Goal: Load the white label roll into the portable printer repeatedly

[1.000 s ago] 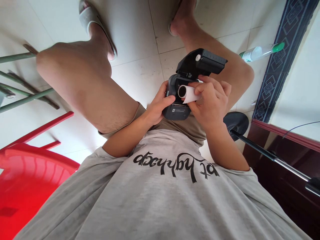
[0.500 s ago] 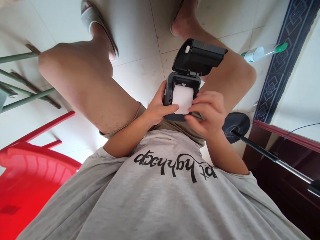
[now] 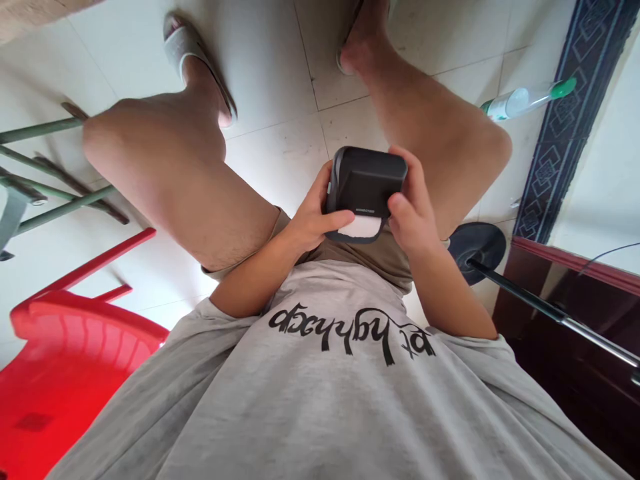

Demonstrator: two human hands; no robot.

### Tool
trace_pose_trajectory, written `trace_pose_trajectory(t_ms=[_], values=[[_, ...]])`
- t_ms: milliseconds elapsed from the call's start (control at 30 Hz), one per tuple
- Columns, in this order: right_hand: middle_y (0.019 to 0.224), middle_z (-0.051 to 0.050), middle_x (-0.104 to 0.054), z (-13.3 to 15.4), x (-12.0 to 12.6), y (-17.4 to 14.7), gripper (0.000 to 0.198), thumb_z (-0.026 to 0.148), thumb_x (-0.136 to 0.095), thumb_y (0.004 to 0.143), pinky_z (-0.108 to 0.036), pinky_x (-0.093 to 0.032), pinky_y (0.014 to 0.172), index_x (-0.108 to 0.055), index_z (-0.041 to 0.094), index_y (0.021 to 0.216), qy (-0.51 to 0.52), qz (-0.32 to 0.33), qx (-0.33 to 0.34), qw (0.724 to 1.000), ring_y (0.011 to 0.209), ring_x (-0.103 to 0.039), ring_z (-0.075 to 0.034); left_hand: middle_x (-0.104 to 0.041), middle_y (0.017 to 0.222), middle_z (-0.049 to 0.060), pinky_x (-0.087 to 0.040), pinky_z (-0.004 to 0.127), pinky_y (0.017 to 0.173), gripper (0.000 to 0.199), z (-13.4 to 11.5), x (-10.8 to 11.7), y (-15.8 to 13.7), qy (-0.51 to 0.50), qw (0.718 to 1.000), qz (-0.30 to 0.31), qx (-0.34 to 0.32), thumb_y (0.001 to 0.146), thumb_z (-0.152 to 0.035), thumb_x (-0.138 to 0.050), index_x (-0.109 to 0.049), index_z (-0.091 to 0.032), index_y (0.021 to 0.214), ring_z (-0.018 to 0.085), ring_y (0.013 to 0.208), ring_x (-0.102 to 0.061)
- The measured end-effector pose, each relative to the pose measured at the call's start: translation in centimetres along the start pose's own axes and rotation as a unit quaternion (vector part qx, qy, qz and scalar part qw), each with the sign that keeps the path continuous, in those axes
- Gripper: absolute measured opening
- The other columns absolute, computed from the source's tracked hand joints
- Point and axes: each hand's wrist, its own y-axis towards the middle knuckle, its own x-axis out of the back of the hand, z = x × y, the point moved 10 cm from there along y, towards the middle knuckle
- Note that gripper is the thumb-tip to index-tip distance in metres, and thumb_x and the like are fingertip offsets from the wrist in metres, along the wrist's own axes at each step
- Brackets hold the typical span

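Pale floor tiles fill the background, edged at right by a dark, diamond-patterned tile border. Nearest the camera, a seated person's grey T-shirt carries black script lettering that appears upside down; below it are brown shorts and bare, spread legs. At left stands a red plastic chair, with green metal tube legs beyond it. At right, a pole with a round black base stands beside dark red panelling, and a clear bottle with a green cap lies on the floor.

Centred above the shorts is a black portable printer, its cover down, held between both hands. The left hand's fingers grasp its left side, thumb on top; the right hand's fingers wrap its right side, thumb against the cover. White paper shows along the near edge.
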Motion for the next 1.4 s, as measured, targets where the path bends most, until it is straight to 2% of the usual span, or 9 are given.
trace_pose_trajectory(t_ms=[200,433,567,733,933,1133,1267,1333,1400], values=[[0.166,-0.011,-0.050,-1.4,-2.8,-0.8,0.116,0.089,-0.072,0.085,-0.023,-0.069,0.115,-0.021,0.028,0.170,0.111,0.049,-0.080,0.989,0.139,-0.067,-0.009,-0.076,0.122,0.005,-0.063,0.033,0.093,0.085,-0.4,0.4,-0.6,0.002,0.998,-0.058,0.028,0.067,-0.065,-0.104,-0.066,-0.027,0.133,0.027,0.119,-0.077],[0.154,-0.017,-0.055,-3.6,-2.8,-0.8,0.086,0.064,-0.061,0.105,-0.028,-0.065,0.123,-0.041,0.012,0.170,0.132,0.026,-0.088,0.987,0.139,-0.061,-0.009,-0.080,0.114,0.004,-0.061,0.027,0.075,0.078,0.2,0.3,-0.8,-0.006,0.995,-0.078,0.056,0.073,-0.064,-0.102,-0.067,-0.027,0.132,0.021,0.099,-0.079],[0.155,-0.017,-0.054,-4.4,-2.5,-0.7,0.086,0.065,-0.059,0.106,-0.031,-0.064,0.127,-0.042,0.012,0.171,0.107,0.007,-0.079,0.991,0.143,-0.059,-0.011,-0.082,0.121,0.005,-0.066,0.034,0.089,0.080,0.5,0.3,-0.6,-0.029,0.993,-0.096,0.061,0.073,-0.069,-0.100,-0.069,-0.028,0.134,0.027,0.116,-0.080],[0.165,-0.018,-0.047,-3.7,0.0,-0.9,0.097,0.081,-0.054,0.102,-0.033,-0.061,0.131,-0.041,0.014,0.170,0.036,-0.034,-0.049,0.998,0.150,-0.056,-0.013,-0.084,0.125,0.005,-0.066,0.043,0.115,0.064,0.7,0.4,-0.1,-0.073,0.988,-0.121,0.056,0.088,-0.080,-0.079,-0.075,-0.026,0.123,0.030,0.133,-0.078],[0.172,-0.013,-0.041,-1.9,1.7,-1.9,0.103,0.090,-0.063,0.091,-0.030,-0.065,0.127,-0.038,0.027,0.170,-0.068,-0.018,-0.024,0.997,0.155,-0.057,-0.012,-0.085,0.111,0.004,-0.068,0.034,0.093,0.054,0.8,0.7,-0.1,-0.090,0.986,-0.131,0.056,0.094,-0.072,-0.079,-0.080,-0.024,0.119,0.024,0.108,-0.081],[0.169,-0.013,-0.043,0.0,2.4,-2.0,0.104,0.089,-0.072,0.085,-0.026,-0.068,0.118,-0.050,0.025,0.164,-0.142,-0.027,-0.002,0.989,0.153,-0.056,-0.012,-0.082,0.098,0.003,-0.065,0.029,0.081,0.045,0.6,0.9,-0.2,-0.082,0.984,-0.142,0.066,0.101,-0.064,-0.076,-0.081,-0.022,0.116,0.020,0.093,-0.079],[0.126,-0.011,-0.063,1.6,4.3,-1.8,0.096,0.082,-0.086,0.075,-0.021,-0.064,0.094,-0.066,0.018,0.143,-0.175,-0.096,0.009,0.980,0.114,-0.063,-0.006,-0.082,0.108,0.002,-0.064,0.028,0.090,0.039,0.7,0.8,-0.1,-0.068,0.984,-0.144,0.076,0.105,-0.060,-0.069,-0.078,-0.024,0.118,0.018,0.103,-0.078],[0.092,-0.004,-0.057,2.2,4.9,-1.8,0.083,0.079,-0.079,0.086,-0.017,-0.055,0.078,-0.063,0.016,0.137,-0.179,-0.127,0.008,0.976,0.085,-0.054,0.000,-0.081,0.112,0.002,-0.063,0.028,0.094,0.044,0.8,0.7,0.0,-0.056,0.986,-0.138,0.081,0.101,-0.064,-0.073,-0.076,-0.025,0.119,0.019,0.107,-0.078],[0.077,0.000,-0.049,2.6,5.1,-1.7,0.069,0.077,-0.057,0.102,-0.015,-0.047,0.069,-0.056,0.017,0.136,-0.175,-0.147,0.004,0.974,0.070,-0.047,0.002,-0.082,0.115,0.003,-0.061,0.030,0.095,0.056,0.9,0.4,-0.1,-0.042,0.987,-0.124,0.089,0.091,-0.069,-0.085,-0.075,-0.024,0.123,0.021,0.108,-0.077]])
